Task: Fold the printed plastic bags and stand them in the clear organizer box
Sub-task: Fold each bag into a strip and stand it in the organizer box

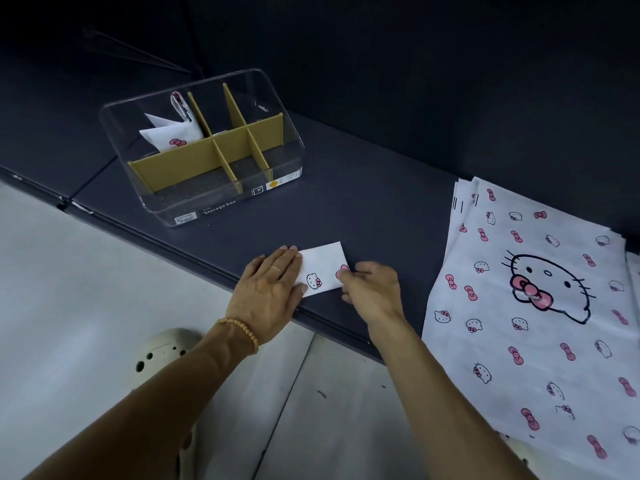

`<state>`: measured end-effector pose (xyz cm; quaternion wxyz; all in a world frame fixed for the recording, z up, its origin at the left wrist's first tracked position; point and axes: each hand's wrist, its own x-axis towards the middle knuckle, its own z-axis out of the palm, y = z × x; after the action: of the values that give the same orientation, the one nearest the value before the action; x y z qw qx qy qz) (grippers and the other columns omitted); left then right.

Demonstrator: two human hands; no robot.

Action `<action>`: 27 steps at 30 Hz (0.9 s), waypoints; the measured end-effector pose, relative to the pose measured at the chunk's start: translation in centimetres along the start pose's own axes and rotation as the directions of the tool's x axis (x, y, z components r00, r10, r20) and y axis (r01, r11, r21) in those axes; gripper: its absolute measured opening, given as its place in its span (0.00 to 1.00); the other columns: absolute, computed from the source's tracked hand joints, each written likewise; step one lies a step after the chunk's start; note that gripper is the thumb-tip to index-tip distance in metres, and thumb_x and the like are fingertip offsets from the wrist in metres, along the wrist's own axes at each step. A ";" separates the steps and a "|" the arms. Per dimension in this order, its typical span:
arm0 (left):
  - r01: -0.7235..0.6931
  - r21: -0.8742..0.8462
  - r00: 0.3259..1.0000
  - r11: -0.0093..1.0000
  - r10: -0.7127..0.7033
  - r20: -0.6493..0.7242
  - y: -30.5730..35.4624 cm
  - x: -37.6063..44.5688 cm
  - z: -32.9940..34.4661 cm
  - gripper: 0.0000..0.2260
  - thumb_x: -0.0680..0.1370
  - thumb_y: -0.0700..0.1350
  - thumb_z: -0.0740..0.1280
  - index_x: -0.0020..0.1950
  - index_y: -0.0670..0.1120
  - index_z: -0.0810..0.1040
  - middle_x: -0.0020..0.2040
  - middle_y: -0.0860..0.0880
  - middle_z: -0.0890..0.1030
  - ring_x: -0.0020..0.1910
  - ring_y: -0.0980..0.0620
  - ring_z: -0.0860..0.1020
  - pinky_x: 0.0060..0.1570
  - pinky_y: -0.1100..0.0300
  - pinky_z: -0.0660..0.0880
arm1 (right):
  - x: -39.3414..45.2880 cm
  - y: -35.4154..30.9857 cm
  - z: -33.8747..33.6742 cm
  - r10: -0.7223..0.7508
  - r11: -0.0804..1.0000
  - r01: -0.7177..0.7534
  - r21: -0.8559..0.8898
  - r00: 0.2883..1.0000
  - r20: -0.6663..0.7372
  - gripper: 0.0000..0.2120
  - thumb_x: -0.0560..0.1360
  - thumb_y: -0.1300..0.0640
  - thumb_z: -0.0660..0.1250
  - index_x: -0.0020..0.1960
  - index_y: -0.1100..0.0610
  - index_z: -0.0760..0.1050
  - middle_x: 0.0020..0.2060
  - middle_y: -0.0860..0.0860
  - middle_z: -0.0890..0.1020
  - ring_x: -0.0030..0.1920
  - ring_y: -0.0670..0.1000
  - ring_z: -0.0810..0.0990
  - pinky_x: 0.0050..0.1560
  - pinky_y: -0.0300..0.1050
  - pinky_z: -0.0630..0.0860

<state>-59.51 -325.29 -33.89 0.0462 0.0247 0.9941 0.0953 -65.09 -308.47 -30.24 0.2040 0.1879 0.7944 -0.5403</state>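
Folded white bag [323, 268] with pink bow and cat-face print lies on the dark worktop [363, 209], nearer than the clear organizer box [221, 202], left hand [268, 289] pressing it with straight fingers, right hand [372, 289] pinching its edge.

**Observed: person's hands, arms, footwear**

Both forearms bare, no sleeves in view. Left hand [268, 289]: thin silver ring on one finger; tan beaded bracelet [240, 331] at wrist. Right hand [372, 289]: no jewellery visible. Cream perforated clog [157, 358] below.

shop-like setting, dark display shelf [346, 202], labelled storage box [204, 147], pale tiled floor [69, 271]
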 end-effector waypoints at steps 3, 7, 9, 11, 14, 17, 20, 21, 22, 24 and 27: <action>-0.035 -0.022 0.997 0.999 0.034 -0.063 -0.3 -0.2 -0.1 0.25 0.81 0.55 0.58 0.74 0.43 0.67 0.73 0.44 0.68 0.73 0.45 0.66 0.71 0.49 0.60 | 0.4 -0.5 0.8 0.078 0.996 -0.077 0.044 0.997 -0.018 0.09 0.72 0.58 0.73 0.49 0.62 0.80 0.40 0.52 0.83 0.34 0.46 0.78 0.37 0.39 0.78; -0.058 -0.066 0.997 0.996 0.054 -0.059 -0.8 -0.3 -0.4 0.26 0.79 0.56 0.62 0.73 0.44 0.68 0.72 0.45 0.70 0.71 0.45 0.68 0.70 0.50 0.62 | 0.5 -0.6 1.1 0.034 0.998 -0.031 -0.054 0.998 0.056 0.13 0.71 0.57 0.72 0.44 0.68 0.77 0.34 0.52 0.78 0.33 0.49 0.72 0.33 0.43 0.69; -0.029 -0.142 0.999 0.989 0.023 -0.041 -0.8 0.0 -0.8 0.26 0.79 0.56 0.62 0.74 0.45 0.66 0.71 0.47 0.70 0.70 0.47 0.67 0.70 0.52 0.60 | 0.4 -0.7 0.8 -0.049 0.995 0.060 -0.077 0.989 0.139 0.10 0.73 0.57 0.71 0.46 0.64 0.78 0.34 0.49 0.79 0.32 0.46 0.74 0.34 0.39 0.71; 0.075 -0.381 0.995 0.921 -0.094 -0.031 -0.6 0.6 -1.9 0.26 0.79 0.55 0.63 0.74 0.45 0.65 0.66 0.47 0.73 0.64 0.47 0.72 0.67 0.53 0.65 | 0.0 -0.8 0.3 -0.147 0.978 0.174 -0.116 0.967 0.210 0.08 0.76 0.56 0.69 0.44 0.61 0.76 0.33 0.47 0.81 0.27 0.43 0.75 0.30 0.33 0.71; 0.267 -0.765 0.956 0.586 -0.260 0.135 -1.1 1.5 -4.5 0.23 0.78 0.52 0.67 0.70 0.45 0.70 0.59 0.50 0.77 0.56 0.49 0.77 0.56 0.58 0.76 | -0.4 -1.4 -0.5 -0.261 0.944 0.306 -0.119 0.919 0.294 0.06 0.77 0.55 0.69 0.44 0.58 0.77 0.32 0.46 0.82 0.28 0.41 0.76 0.29 0.32 0.71; 0.309 -0.909 0.944 0.279 -0.209 0.257 -1.7 0.6 -6.0 0.11 0.78 0.45 0.68 0.56 0.41 0.78 0.49 0.48 0.84 0.49 0.45 0.83 0.42 0.61 0.80 | -0.7 -2.8 -0.9 -0.317 0.946 0.319 0.047 0.893 0.319 0.07 0.75 0.56 0.72 0.40 0.54 0.78 0.34 0.49 0.83 0.29 0.45 0.76 0.30 0.36 0.72; 0.276 -0.961 0.948 -0.011 -0.165 0.274 -2.3 -0.7 -7.4 0.09 0.77 0.39 0.66 0.56 0.38 0.78 0.49 0.43 0.84 0.47 0.46 0.83 0.42 0.57 0.81 | -1.4 -4.3 -0.2 -0.297 0.931 0.178 0.319 0.876 0.379 0.12 0.75 0.56 0.72 0.33 0.51 0.79 0.31 0.53 0.79 0.27 0.47 0.72 0.28 0.40 0.70; 0.258 -0.963 0.952 -0.080 -0.151 0.268 -2.6 -1.0 -7.9 0.11 0.76 0.40 0.66 0.58 0.38 0.78 0.51 0.42 0.84 0.47 0.46 0.83 0.43 0.56 0.81 | -1.6 -4.8 0.3 -0.268 0.912 0.091 0.401 0.871 0.411 0.13 0.76 0.56 0.71 0.33 0.51 0.79 0.31 0.53 0.77 0.26 0.46 0.71 0.28 0.39 0.69; 0.243 -0.960 0.955 -0.135 -0.142 0.262 -2.9 -1.2 -8.5 0.14 0.75 0.40 0.66 0.59 0.37 0.77 0.52 0.41 0.83 0.48 0.46 0.83 0.43 0.56 0.81 | -1.8 -5.2 0.8 -0.235 0.892 0.010 0.451 0.864 0.446 0.12 0.77 0.56 0.70 0.34 0.52 0.80 0.32 0.53 0.77 0.26 0.46 0.71 0.27 0.38 0.69; 0.224 -0.952 0.954 -0.209 -0.150 0.258 -3.9 -1.8 -9.5 0.18 0.74 0.41 0.67 0.62 0.37 0.76 0.53 0.40 0.83 0.48 0.46 0.83 0.41 0.57 0.80 | -2.3 -6.0 1.9 -0.198 0.889 -0.071 0.452 0.831 0.520 0.08 0.77 0.56 0.69 0.40 0.56 0.81 0.34 0.53 0.79 0.26 0.46 0.73 0.26 0.37 0.71; 0.201 -0.954 0.930 -0.225 -0.263 0.258 -5.6 -2.5 -10.6 0.15 0.76 0.37 0.66 0.62 0.34 0.75 0.54 0.37 0.81 0.47 0.44 0.82 0.37 0.59 0.79 | -2.9 -7.5 3.9 -0.210 0.945 0.011 0.327 0.788 0.579 0.06 0.78 0.57 0.68 0.47 0.58 0.82 0.38 0.56 0.83 0.29 0.46 0.77 0.29 0.37 0.75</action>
<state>-58.26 -332.87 -24.38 0.0448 -0.2069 0.5517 0.8068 -66.10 -314.94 -24.12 0.3837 -0.0133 0.6028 -0.6995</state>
